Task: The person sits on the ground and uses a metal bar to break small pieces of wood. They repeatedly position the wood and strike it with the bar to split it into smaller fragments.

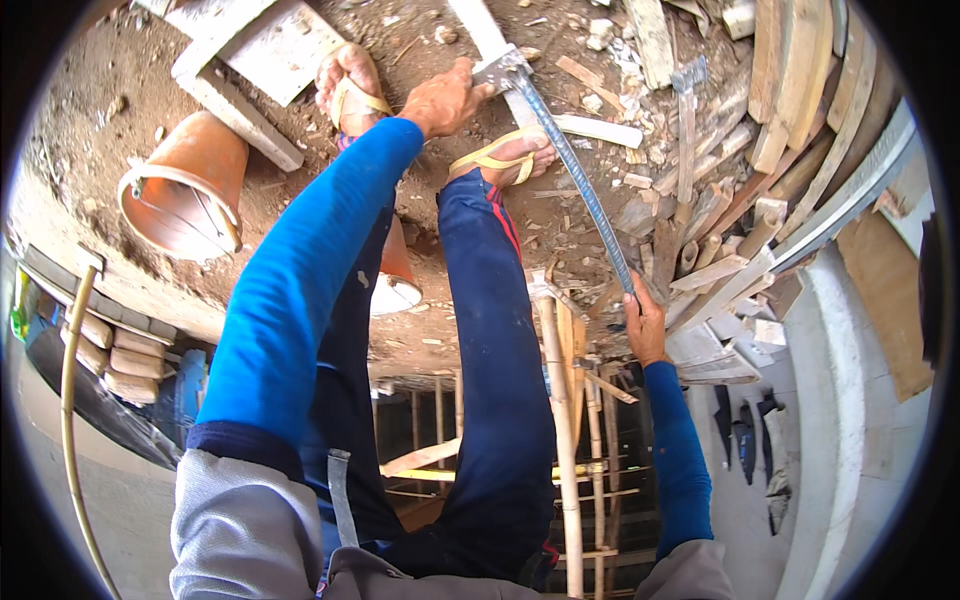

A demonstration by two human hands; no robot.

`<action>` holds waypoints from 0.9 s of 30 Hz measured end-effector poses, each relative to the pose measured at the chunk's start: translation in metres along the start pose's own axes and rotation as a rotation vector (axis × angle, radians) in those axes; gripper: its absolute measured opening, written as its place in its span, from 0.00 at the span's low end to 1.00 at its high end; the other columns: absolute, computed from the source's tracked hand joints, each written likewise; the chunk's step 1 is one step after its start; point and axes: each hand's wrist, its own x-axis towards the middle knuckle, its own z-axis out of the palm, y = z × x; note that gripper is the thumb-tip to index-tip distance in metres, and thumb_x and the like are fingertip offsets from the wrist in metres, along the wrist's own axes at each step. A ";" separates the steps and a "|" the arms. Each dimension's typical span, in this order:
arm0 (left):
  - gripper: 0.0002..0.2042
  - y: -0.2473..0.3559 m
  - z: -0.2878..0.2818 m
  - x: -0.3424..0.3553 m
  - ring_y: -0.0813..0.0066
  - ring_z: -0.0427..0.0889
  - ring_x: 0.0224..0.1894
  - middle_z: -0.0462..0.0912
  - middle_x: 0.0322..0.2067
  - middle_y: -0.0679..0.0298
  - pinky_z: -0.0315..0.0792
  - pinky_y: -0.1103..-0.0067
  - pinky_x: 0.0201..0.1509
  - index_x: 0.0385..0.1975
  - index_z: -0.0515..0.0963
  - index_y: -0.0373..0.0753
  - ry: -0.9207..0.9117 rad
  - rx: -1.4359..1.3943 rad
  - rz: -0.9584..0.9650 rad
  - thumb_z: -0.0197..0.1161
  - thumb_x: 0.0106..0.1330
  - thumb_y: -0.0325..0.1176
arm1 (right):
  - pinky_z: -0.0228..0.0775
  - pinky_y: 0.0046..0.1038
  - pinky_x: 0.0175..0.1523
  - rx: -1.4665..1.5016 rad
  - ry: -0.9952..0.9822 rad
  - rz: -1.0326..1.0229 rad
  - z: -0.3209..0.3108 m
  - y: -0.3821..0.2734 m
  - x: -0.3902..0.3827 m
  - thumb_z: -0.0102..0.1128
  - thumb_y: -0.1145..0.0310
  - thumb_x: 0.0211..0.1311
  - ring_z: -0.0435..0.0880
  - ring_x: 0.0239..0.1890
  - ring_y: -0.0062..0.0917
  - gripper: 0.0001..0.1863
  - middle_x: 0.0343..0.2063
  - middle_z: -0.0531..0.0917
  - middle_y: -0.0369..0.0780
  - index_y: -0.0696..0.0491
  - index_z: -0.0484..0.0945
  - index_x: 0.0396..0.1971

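My right hand is closed round the lower end of a long, ribbed blue-grey metal bar. The bar slants up and left to a blocky metal end, which lies over a narrow pale wooden board. At that end my left hand has its fingers curled in against the metal; exactly what they grip is hidden. My sandalled feet stand on either side of my left hand, the right one close to the board.
An orange bucket lies tipped on the dirt at left, beside a wooden frame. A wooden-handled hammer rests among stacked timber at right. Below the dirt edge, bamboo poles rise between my legs and right arm.
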 end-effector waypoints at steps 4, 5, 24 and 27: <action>0.31 0.001 -0.004 0.005 0.34 0.83 0.52 0.82 0.42 0.31 0.74 0.54 0.57 0.50 0.67 0.26 0.011 0.082 0.046 0.50 0.80 0.58 | 0.77 0.31 0.53 0.065 0.032 -0.130 0.006 0.013 0.014 0.54 0.60 0.81 0.88 0.51 0.35 0.26 0.60 0.82 0.56 0.61 0.73 0.69; 0.31 0.004 -0.002 0.005 0.34 0.83 0.52 0.83 0.42 0.32 0.74 0.54 0.57 0.50 0.67 0.26 -0.005 0.088 0.041 0.50 0.80 0.58 | 0.77 0.34 0.52 0.060 0.031 -0.113 0.009 0.022 0.015 0.54 0.61 0.80 0.89 0.50 0.40 0.25 0.56 0.84 0.57 0.59 0.72 0.69; 0.21 0.040 0.028 -0.028 0.44 0.81 0.43 0.82 0.37 0.48 0.74 0.53 0.48 0.47 0.71 0.36 0.851 0.534 0.197 0.60 0.74 0.51 | 0.75 0.38 0.39 0.121 0.000 -0.090 -0.002 0.009 -0.010 0.52 0.65 0.78 0.85 0.31 0.41 0.22 0.31 0.84 0.53 0.59 0.73 0.66; 0.20 0.046 0.067 -0.052 0.54 0.78 0.47 0.80 0.44 0.53 0.73 0.61 0.52 0.52 0.74 0.34 0.417 0.394 0.329 0.65 0.63 0.36 | 0.75 0.36 0.38 0.167 -0.153 0.087 -0.047 -0.065 -0.047 0.52 0.69 0.77 0.82 0.29 0.32 0.21 0.30 0.83 0.53 0.61 0.73 0.65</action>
